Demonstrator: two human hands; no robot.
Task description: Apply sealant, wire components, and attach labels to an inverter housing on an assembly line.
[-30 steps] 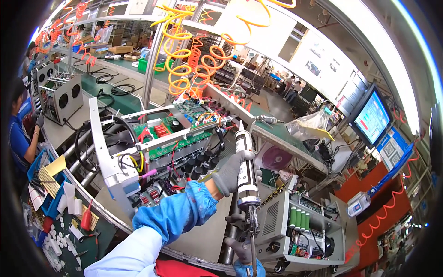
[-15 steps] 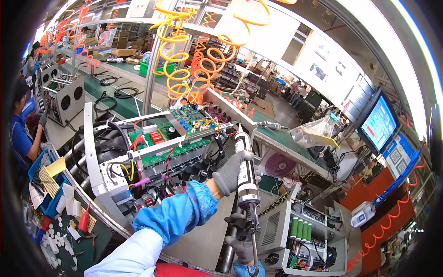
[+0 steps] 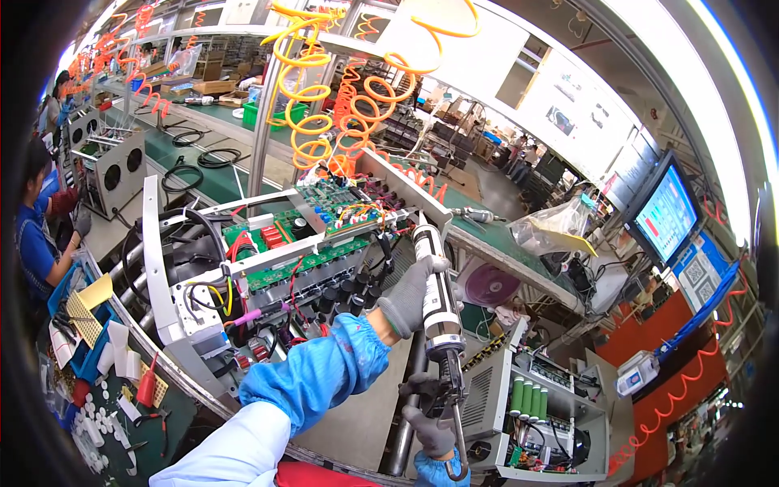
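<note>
A caulking gun with a white cartridge (image 3: pixel 441 307) slants up from the lower middle, its nozzle tip at the right end of an open metal chassis (image 3: pixel 154 235). My left hand (image 3: pixel 410 296), in a grey glove and blue sleeve cover, wraps round the cartridge. Lower down, my right hand (image 3: pixel 430 426), also gloved, is closed at the gun's handle, beside the hooked metal rod; part of that hand is hidden. Green circuit boards (image 3: pixel 284 235), wires and black cylindrical parts fill the chassis. Whether the nozzle touches the chassis I cannot tell.
A second open unit with green cylinders (image 3: pixel 527 399) stands at the lower right. Red pliers (image 3: pixel 147 385) and small white parts lie lower left. Coiled yellow hoses (image 3: pixel 312 122) hang above the chassis. A monitor (image 3: pixel 665 213) is at right; a co-worker (image 3: pixel 40 235) works far left.
The rear of the caulking gun and both my hands have shifted slightly right, with the nozzle staying by the chassis end. At far left the co-worker's hands have moved.
</note>
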